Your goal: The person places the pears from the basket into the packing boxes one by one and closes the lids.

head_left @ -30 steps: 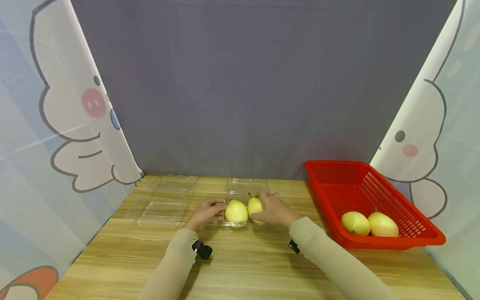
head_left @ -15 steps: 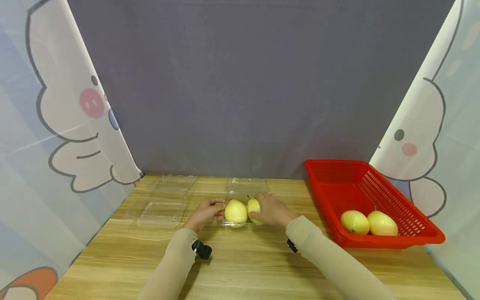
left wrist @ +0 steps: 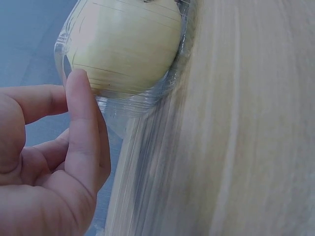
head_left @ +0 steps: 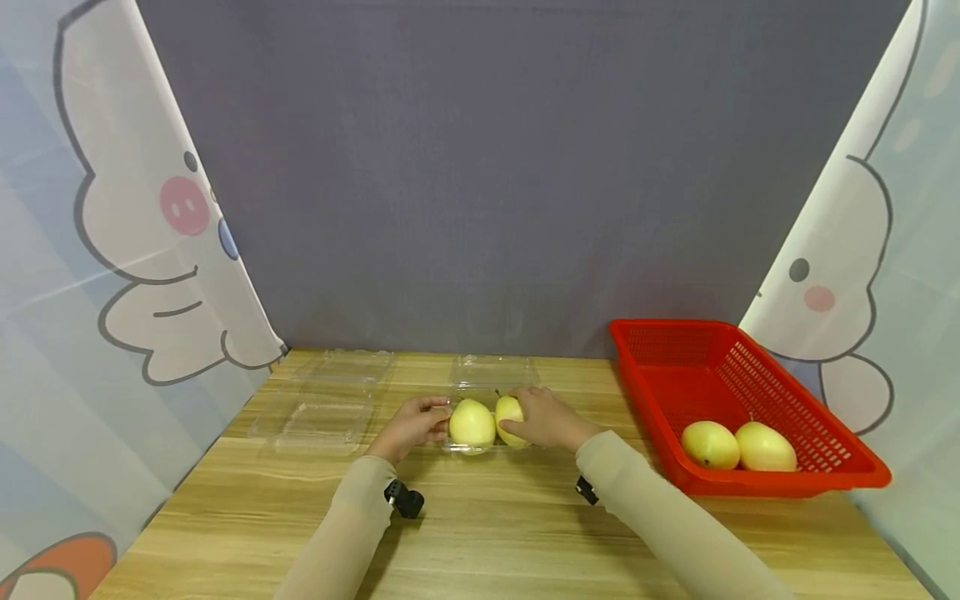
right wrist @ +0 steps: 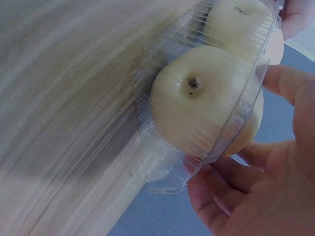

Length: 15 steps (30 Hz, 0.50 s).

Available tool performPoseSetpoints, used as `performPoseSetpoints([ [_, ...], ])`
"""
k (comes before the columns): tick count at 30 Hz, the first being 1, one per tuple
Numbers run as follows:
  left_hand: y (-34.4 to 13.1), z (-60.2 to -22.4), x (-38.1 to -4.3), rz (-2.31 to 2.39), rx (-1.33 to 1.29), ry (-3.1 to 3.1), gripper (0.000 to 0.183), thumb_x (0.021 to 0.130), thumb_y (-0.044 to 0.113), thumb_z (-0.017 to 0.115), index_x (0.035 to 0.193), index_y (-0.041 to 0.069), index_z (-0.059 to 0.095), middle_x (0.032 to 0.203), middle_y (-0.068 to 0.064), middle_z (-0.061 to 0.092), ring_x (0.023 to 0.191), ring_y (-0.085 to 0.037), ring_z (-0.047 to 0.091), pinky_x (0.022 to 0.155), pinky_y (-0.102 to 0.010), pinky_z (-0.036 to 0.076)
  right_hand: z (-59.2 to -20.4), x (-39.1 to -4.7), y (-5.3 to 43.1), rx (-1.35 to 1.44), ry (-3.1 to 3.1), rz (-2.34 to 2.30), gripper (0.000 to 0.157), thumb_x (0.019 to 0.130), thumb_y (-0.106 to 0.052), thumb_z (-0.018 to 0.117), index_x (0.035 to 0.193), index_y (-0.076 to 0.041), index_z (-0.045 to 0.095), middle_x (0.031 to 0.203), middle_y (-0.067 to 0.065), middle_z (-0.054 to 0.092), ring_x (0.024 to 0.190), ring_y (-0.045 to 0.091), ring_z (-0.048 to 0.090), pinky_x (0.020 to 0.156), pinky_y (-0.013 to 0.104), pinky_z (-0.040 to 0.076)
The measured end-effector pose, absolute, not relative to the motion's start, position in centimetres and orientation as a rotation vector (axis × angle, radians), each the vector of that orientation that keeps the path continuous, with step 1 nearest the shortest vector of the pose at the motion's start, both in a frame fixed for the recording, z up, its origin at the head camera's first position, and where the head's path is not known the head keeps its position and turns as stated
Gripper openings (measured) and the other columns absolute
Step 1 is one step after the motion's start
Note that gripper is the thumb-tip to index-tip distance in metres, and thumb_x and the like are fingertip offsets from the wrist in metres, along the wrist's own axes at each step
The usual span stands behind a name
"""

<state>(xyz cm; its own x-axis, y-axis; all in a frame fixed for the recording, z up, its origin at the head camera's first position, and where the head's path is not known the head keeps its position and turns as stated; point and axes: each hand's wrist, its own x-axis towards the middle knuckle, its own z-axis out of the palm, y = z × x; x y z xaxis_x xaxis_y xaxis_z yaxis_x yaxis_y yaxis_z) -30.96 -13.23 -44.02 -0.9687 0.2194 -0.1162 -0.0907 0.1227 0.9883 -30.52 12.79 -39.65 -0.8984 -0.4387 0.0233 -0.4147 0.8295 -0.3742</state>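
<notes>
Two yellow-green pears sit side by side in a clear plastic clamshell box [head_left: 459, 447], its lid [head_left: 495, 368] folded back. At the box's left side my left hand [head_left: 414, 425] pinches the rim, thumb close to the left pear [head_left: 472, 425]. In the left wrist view the thumb [left wrist: 81, 108] lies against the edge of the box. My right hand [head_left: 551, 419] grips the right pear [head_left: 509, 417] from its right side. The right wrist view has this pear [right wrist: 197, 103] behind the ribbed clear wall, with fingers and thumb spread around it at the rim.
A red basket [head_left: 652, 408] with two more pears [head_left: 710, 446] stands at the right. Another open clear clamshell box [head_left: 318, 425] lies on the left of the wooden table [head_left: 487, 533]. A grey backdrop [head_left: 480, 183] rises behind.
Both hands stay at the box with the two pears. The right hand shifts only very slightly around the right pear; the left hand keeps its place.
</notes>
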Motion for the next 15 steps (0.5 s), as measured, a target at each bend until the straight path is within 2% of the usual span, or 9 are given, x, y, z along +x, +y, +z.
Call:
performPoseSetpoints([
  [5,-13.2,-44.1,-31.1,1.939,0.128,2.169,0.046,0.103,0.009,0.057,0.142,-0.010,0.046,0.105,-0.015,0.062,0.084,-0.017,0.062,0.076,-0.030,0.058,-39.7,-30.7,13.0,-0.716,2.949,-0.667,0.060,0.099,-0.040,0.062,0.141,0.002,0.052,0.140,0.022,0.053,0.129,0.042,0.048,0.107,0.054,0.040],
  [15,-13.2,-44.1,-31.1,1.940,0.129,2.167,0.045,0.103,0.009,0.057,0.142,-0.010,0.046,0.105,-0.015,0.062,0.083,-0.017,0.062,0.075,-0.028,0.058,-40.2,-31.8,13.6,-0.611,2.973,-1.019,0.047,0.099,-0.025,0.062,0.139,-0.002,0.053,0.125,0.020,0.061,0.112,0.033,0.060,0.090,0.050,0.053],
])
